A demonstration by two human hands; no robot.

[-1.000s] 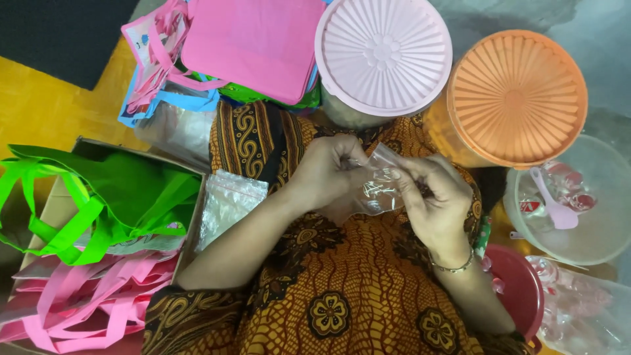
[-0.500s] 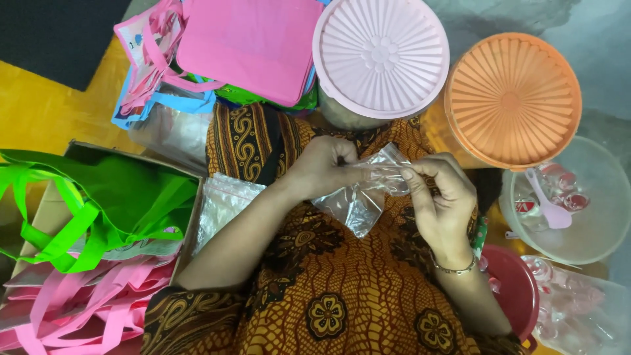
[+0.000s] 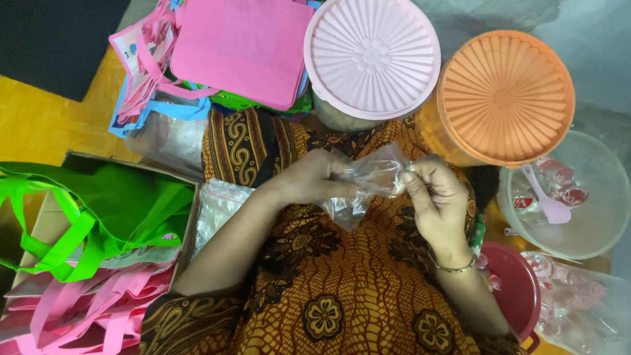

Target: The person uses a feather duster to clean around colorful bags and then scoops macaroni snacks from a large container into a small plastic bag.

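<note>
Over my lap in brown patterned cloth, both hands hold one small clear plastic bag (image 3: pixel 368 181). My left hand (image 3: pixel 309 177) grips its left side with the fingers curled. My right hand (image 3: pixel 437 197) pinches its right top edge between thumb and fingertips; a thin bracelet sits on that wrist. The bag's lower part hangs crumpled below my hands. A stack of flat clear plastic bags (image 3: pixel 220 210) lies at my left elbow.
A pink-lidded tub (image 3: pixel 372 56) and an orange-lidded tub (image 3: pixel 506 95) stand ahead. At right a clear bowl (image 3: pixel 608 210) holds a pink spoon (image 3: pixel 545 200), above a red bowl (image 3: pixel 519 289). A cardboard box (image 3: pixel 187 227) of green and pink tote bags lies left; more totes (image 3: pixel 243 46) ahead.
The bag has been unfolded from a small bunch between my fingers and pulled wider between the two hands. My hands moved slightly apart.
</note>
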